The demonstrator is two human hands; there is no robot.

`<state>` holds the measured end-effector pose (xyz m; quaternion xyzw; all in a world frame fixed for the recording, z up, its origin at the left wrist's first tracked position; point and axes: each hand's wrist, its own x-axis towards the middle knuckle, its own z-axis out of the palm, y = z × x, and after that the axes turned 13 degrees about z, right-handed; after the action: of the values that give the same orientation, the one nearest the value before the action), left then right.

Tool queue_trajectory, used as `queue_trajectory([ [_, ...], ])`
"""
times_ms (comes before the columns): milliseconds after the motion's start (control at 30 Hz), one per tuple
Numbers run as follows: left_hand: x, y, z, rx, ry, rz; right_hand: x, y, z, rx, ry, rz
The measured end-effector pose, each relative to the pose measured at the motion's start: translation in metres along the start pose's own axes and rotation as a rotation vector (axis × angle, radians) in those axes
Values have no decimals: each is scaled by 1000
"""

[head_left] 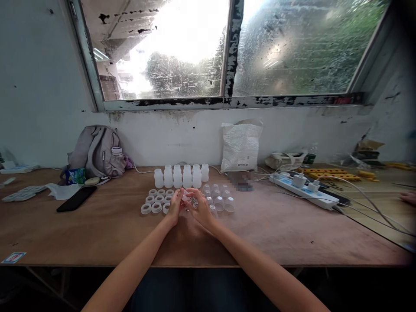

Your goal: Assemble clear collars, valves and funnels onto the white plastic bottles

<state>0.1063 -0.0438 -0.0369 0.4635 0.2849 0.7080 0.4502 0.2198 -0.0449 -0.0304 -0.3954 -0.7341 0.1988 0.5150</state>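
Observation:
My left hand (175, 206) and my right hand (201, 211) meet above the table, fingers closed around a small translucent piece (185, 195). Fingers cover most of it, so its exact kind does not show. Behind my hands stand several frosted white bottles (177, 177) in rows, without caps. Rows of white screw rings (150, 199) lie just left of my left hand. To the right of my right hand are several clear dome-shaped caps (219, 203). A few small clear parts (195, 202) are partly hidden between the hands.
A grey backpack (97, 149) and a black phone (76, 199) are at the left. A white plastic bag (241, 147) leans on the wall. On the right, a power strip (303, 190) with trailing cables lies before yellow parts (331, 174). Another person's hand (407, 197) shows at the far right.

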Motion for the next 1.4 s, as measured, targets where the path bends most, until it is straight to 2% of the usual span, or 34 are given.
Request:
queue_trajectory([
  [267,0,1,0,-52,-24,-31,-2,-4,-6,56,-55,34],
  [467,2,-2,-3,-56,-61,-102,3,-7,-8,51,51,94],
  [567,2,-3,-4,-42,-53,-67,7,-7,-9,19,84,109],
  [700,3,-5,-3,-10,-39,0,9,-8,-11,-5,57,109],
  [1133,-1,3,3,119,-125,78,11,1,-10,15,74,136],
  [1267,-1,5,1,201,-84,97,11,-3,-12,5,68,125],
  [1400,0,6,-2,304,-17,214,12,-5,-12,8,86,140],
])
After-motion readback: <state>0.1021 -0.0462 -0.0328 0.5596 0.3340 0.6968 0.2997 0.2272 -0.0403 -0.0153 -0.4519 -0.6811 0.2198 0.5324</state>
